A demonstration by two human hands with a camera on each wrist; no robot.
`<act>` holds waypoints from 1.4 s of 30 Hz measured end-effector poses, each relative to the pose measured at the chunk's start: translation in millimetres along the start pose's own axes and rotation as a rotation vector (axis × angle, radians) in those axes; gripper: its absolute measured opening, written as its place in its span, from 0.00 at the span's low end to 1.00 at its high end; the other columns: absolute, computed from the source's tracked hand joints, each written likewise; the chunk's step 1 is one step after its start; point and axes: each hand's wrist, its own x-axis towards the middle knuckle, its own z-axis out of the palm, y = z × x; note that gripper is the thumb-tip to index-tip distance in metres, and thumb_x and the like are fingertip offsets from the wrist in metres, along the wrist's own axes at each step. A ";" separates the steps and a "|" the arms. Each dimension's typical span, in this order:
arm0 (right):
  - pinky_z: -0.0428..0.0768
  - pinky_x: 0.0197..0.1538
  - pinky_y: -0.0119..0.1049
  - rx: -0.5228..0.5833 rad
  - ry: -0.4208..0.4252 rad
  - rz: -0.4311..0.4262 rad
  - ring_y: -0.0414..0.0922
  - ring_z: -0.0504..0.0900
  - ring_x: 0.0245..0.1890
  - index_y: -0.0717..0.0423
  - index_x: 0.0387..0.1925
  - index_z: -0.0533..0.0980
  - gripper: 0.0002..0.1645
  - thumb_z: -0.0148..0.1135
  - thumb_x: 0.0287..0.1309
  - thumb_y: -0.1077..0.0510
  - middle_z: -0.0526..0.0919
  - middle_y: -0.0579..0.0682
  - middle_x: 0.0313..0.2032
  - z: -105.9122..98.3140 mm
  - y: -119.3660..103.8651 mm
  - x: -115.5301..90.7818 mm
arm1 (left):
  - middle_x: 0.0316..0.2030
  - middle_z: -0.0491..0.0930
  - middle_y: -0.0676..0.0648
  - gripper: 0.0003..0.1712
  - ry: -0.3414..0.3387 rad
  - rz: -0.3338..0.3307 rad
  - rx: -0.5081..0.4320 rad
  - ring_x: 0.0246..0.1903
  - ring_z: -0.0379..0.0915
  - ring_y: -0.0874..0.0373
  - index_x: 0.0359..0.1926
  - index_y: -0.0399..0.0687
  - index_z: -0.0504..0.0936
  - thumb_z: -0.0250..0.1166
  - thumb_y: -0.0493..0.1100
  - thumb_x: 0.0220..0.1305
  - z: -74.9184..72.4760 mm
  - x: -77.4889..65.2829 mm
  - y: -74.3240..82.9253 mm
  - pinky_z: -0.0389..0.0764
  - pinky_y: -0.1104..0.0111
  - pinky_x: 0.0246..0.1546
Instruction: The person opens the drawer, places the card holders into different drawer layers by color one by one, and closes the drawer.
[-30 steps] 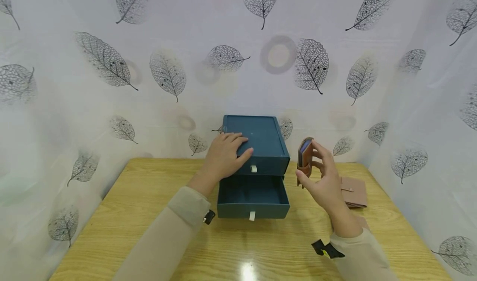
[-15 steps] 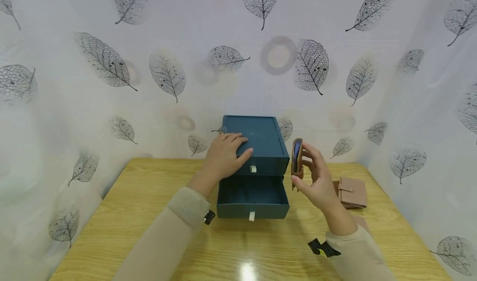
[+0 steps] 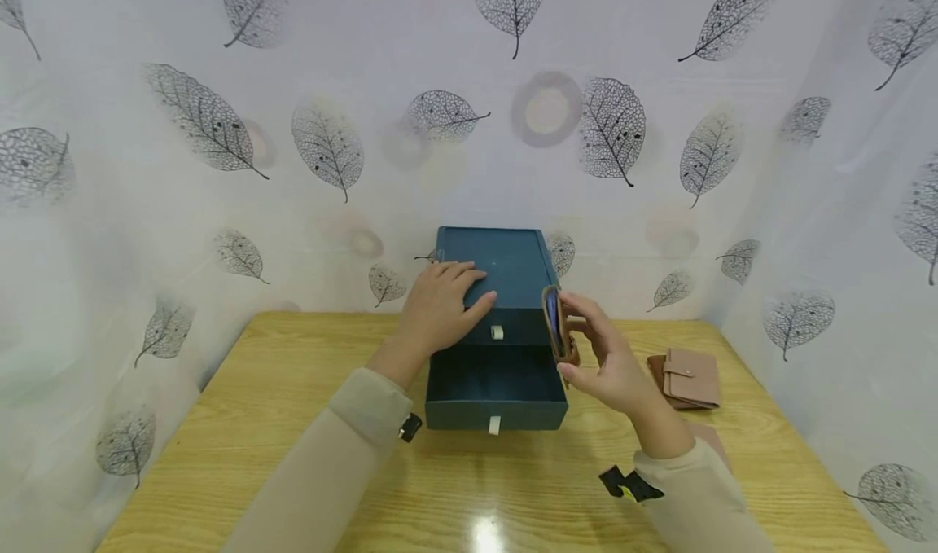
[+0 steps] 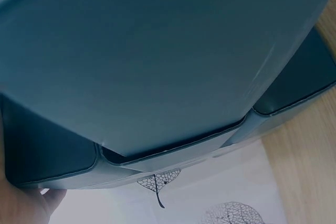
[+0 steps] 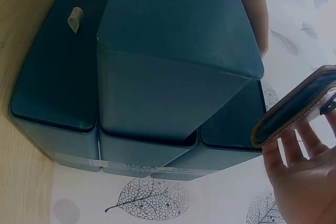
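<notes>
A dark blue drawer box [image 3: 506, 264] stands on the table, its middle drawer [image 3: 497, 414] pulled out, bare inside as far as it shows. My left hand [image 3: 443, 305] rests on the box top with fingers spread. Part of that hand [image 4: 23, 203] shows at the lower left of the left wrist view. My right hand [image 3: 604, 357] pinches a brown wallet [image 3: 553, 325] on edge between thumb and fingers, beside the drawer's right side. In the right wrist view, the wallet [image 5: 294, 108] gapes along its edge above the fingers, near the box's top tier.
A pink wallet [image 3: 696, 378] with a strap lies on the table [image 3: 308, 423] at the right, overlapping a brown one [image 3: 657, 367]. Another pink piece [image 3: 709, 439] is partly hidden by my right forearm. A leaf-patterned curtain [image 3: 381, 170] hangs behind the box.
My right hand has carried the brown wallet leftward and slightly down, to the drawer's right side. The left hand has stayed on the box top.
</notes>
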 end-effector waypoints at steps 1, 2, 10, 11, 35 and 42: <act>0.72 0.63 0.35 0.000 -0.016 -0.002 0.47 0.71 0.60 0.71 0.72 0.56 0.45 0.67 0.64 0.55 0.65 0.60 0.68 0.4 -0.1 0.7 | 0.70 0.69 0.48 0.33 0.001 0.001 0.001 0.70 0.61 0.48 0.68 0.54 0.74 0.48 0.66 0.74 -0.1 -0.1 0.1 0.57 0.52 0.73; 0.72 0.62 0.35 -0.005 -0.033 -0.007 0.47 0.71 0.58 0.71 0.72 0.56 0.45 0.66 0.65 0.54 0.65 0.60 0.68 0.9 -0.2 1.2 | 0.70 0.69 0.48 0.33 0.003 0.003 0.001 0.70 0.61 0.48 0.68 0.54 0.74 0.48 0.66 0.74 -0.3 -0.2 0.1 0.57 0.52 0.73; 0.72 0.59 0.36 -0.044 -0.168 0.068 0.46 0.70 0.56 0.65 0.74 0.57 0.43 0.65 0.66 0.54 0.65 0.57 0.68 2.5 -1.0 3.2 | 0.70 0.69 0.47 0.33 0.002 0.005 -0.004 0.70 0.61 0.48 0.69 0.54 0.74 0.48 0.66 0.74 -2.5 -1.2 0.6 0.57 0.52 0.73; 0.72 0.59 0.36 -0.047 -0.187 0.087 0.46 0.70 0.56 0.63 0.75 0.57 0.43 0.65 0.66 0.54 0.64 0.56 0.69 2.5 -1.1 3.2 | 0.70 0.69 0.47 0.33 0.003 0.004 -0.006 0.69 0.61 0.48 0.69 0.54 0.74 0.48 0.66 0.74 -2.7 -1.3 0.6 0.57 0.52 0.73; 0.77 0.58 0.54 -0.089 -0.493 0.264 0.51 0.67 0.68 0.43 0.75 0.64 0.39 0.66 0.64 0.51 0.64 0.49 0.72 9.0 -10.6 15.8 | 0.70 0.68 0.47 0.34 -0.012 0.000 -0.014 0.70 0.60 0.47 0.69 0.53 0.73 0.47 0.66 0.74 -1.6 -1.6 0.2 0.55 0.51 0.74; 0.78 0.56 0.49 -0.062 -0.550 0.313 0.50 0.69 0.65 0.43 0.73 0.66 0.37 0.65 0.64 0.52 0.65 0.50 0.71 10.0 -9.7 19.1 | 0.70 0.68 0.47 0.34 -0.010 0.007 -0.008 0.70 0.60 0.47 0.69 0.53 0.73 0.47 0.66 0.75 -2.2 -2.0 0.3 0.55 0.52 0.73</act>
